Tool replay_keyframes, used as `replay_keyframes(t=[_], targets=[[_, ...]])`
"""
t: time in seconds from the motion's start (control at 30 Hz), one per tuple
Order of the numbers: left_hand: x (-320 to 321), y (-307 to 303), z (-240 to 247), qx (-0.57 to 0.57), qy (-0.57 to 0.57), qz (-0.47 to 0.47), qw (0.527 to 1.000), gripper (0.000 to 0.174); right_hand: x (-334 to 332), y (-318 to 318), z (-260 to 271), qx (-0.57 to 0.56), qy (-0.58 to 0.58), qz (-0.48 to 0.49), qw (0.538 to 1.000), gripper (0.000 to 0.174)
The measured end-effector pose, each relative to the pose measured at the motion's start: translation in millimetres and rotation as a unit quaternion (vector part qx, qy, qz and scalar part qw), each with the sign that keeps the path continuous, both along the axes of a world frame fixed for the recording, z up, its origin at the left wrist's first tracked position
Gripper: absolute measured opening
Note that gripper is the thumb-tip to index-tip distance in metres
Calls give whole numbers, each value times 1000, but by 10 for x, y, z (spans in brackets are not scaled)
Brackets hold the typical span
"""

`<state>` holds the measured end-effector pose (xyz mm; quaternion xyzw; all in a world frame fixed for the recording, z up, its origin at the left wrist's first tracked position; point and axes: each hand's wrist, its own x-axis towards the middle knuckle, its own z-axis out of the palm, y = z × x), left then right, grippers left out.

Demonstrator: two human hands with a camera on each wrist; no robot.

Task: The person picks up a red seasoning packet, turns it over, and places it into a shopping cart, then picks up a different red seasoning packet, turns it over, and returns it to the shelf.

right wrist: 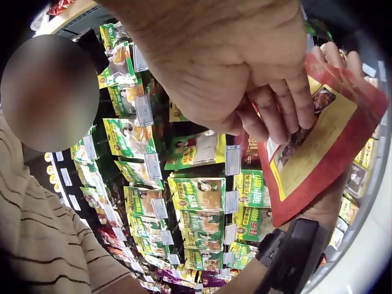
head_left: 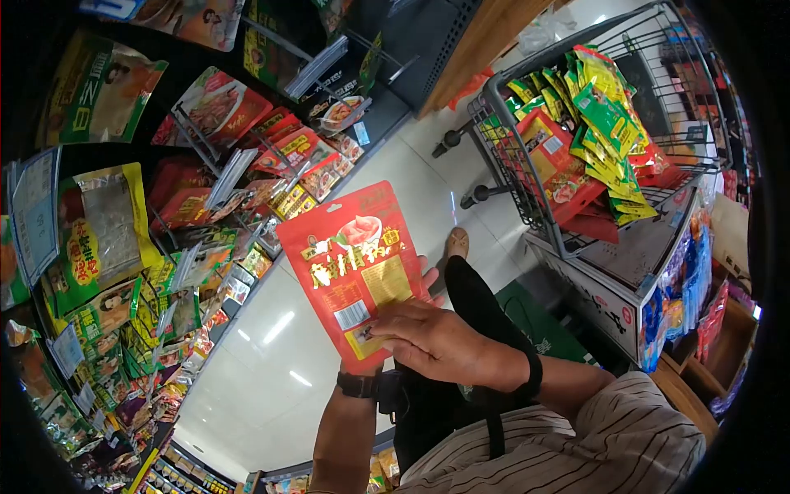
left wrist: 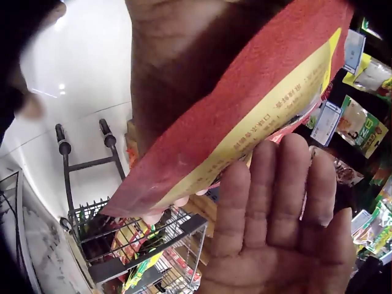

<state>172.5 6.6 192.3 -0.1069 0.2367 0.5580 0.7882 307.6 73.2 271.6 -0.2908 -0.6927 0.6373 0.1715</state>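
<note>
In front of me is a red food packet (head_left: 350, 255), its printed face with barcode and yellow panel turned up. My left hand (left wrist: 275, 226) supports it from behind, palm up, with straight fingers against the packet in the left wrist view. In the head view, those fingertips (head_left: 429, 276) show past its right edge. My right hand (head_left: 444, 342) comes from the right across the lower part, bent fingers gripping the packet. The right wrist view shows those right fingers (right wrist: 285, 107) on the printed surface; the thumb's hold is partly hidden.
Racks of hanging food packets (head_left: 107, 222) with price tags stand along the left. At the upper right is a shopping cart (head_left: 551, 218) heaped with green, yellow and red packets. A white display box (head_left: 588, 296) stands below it; pale floor tiles (head_left: 271, 329) run between.
</note>
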Motion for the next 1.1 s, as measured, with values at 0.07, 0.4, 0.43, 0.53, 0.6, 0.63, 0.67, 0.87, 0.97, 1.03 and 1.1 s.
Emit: replay_keyframes(t=[0.07,0.4,0.43,0.53,0.6,0.63,0.67,0.87,0.97,1.03,1.1], targets=[[32,27,-48,8,-24,1,1000,88,69,43,-17,1,-11,-3,1000,26],[157,212,-54,-2,-38,-18,999,91,237,139,2,-7,-36,-21,999,24],[145,233,-81,7,-51,-20,998,92,240,145,-11,-2,-34,-19,999,24],[145,237,-98,10,-55,-23,998,95,250,150,-40,6,-35,-12,999,25],[130,217,-121,13,-69,-13,997,95,245,150,-54,1,-42,-4,999,24],[124,205,-129,14,-67,-11,998,95,239,145,-60,-2,-51,-3,999,24],[115,195,-132,15,-65,-8,998,96,230,141,-66,-5,-61,-1,998,24],[10,109,-251,24,-15,20,999,95,91,140,-153,-19,-65,7,998,23],[-90,69,-285,35,1,23,999,90,-28,143,-185,-19,-64,0,998,24],[-157,19,-302,28,1,26,999,85,-130,145,-225,-15,-58,-10,998,26],[-223,-70,-330,-4,-8,45,999,79,-252,147,-290,-15,-47,-23,999,29]])
